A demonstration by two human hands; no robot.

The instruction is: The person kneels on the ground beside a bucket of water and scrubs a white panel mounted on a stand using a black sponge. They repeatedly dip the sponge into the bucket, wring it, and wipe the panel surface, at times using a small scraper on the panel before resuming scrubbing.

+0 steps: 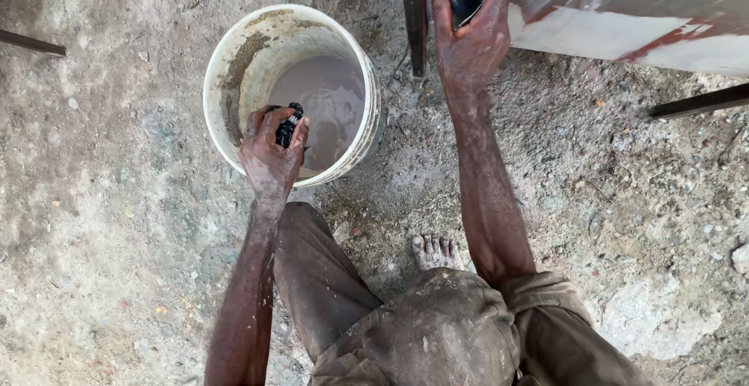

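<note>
My left hand (271, 152) is closed around a small wet black rag or sponge (289, 126), held over the near rim of a white plastic bucket (234, 50). Murky brown-grey water (324, 101) fills the bucket's lower part. My right hand (470, 35) reaches forward and grips a dark curved piece (466, 0) at the lower edge of a painted metal panel (616, 19) that is white and grey with red-brown streaks. I am crouched, and my bare foot (435, 252) shows between my knees.
Rough, dirty concrete ground (117, 222) lies all around. A dark upright metal bar (413, 19) stands next to the bucket. Thin dark rods lie at the far left (31, 42) and at the right (698, 103). A pale stone (740, 258) sits near the right edge.
</note>
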